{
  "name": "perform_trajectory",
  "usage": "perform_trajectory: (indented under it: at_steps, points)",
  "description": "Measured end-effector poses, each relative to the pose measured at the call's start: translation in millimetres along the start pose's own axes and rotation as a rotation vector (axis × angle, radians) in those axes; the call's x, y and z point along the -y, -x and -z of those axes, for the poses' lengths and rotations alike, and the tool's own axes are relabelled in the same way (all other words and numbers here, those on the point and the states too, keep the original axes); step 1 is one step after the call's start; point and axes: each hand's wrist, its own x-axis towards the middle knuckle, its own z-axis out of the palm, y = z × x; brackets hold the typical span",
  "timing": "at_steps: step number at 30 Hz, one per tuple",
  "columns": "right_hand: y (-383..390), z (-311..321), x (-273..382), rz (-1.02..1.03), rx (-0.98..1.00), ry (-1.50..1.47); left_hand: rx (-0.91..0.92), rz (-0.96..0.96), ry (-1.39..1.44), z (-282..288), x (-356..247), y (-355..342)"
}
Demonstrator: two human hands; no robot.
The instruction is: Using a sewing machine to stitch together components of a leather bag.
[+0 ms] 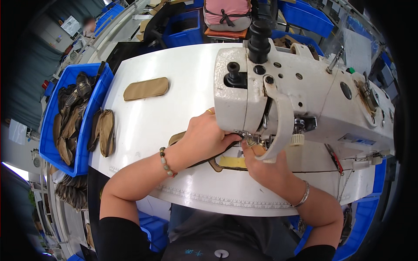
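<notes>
1. One blue bin (50,156) is holding a heap of brown and dark pieces, overlapping too much for counting.
2. Two brown pieces (106,132) are leaning against the bin's side, one partly covered.
3. One tan rounded pad (146,89) is lying flat on the white table (174,63), fully in view.
4. The left hand (204,135) is bending toward the needle area, thumb against a dark edge; its fingertips are disappearing behind the machine head, so whether they are pinching cannot be told.
5. One dark-edged brown fabric piece (215,165) is lying below the machine head, between the hands, mostly hidden.
6. One white sewing machine (235,104) is blocking the view of several fingers.
7. The right hand (267,167) is reaching in beside the needle area, fingers narrowly bunched; their grip cannot be told.
8. One pair of red-handled snips (334,158) is lying farther right.
</notes>
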Motion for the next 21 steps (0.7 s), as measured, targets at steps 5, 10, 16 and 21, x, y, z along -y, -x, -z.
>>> perform_trajectory:
  at_steps: [5,10,16,21]
  points:
    - [5,-1,-2,-0.005,0.05,0.023,0.017,0.017,0.0,3,-4,-4]
    - [5,4,4,0.025,0.099,0.005,-0.01,0.081,0.049,-2,3,-2]
    - [2,-4,2,0.058,0.105,0.011,-0.073,0.072,0.076,-12,7,0]
    - [-2,0,3,0.12,0.14,0.062,-0.046,0.122,0.109,1,-5,-6]
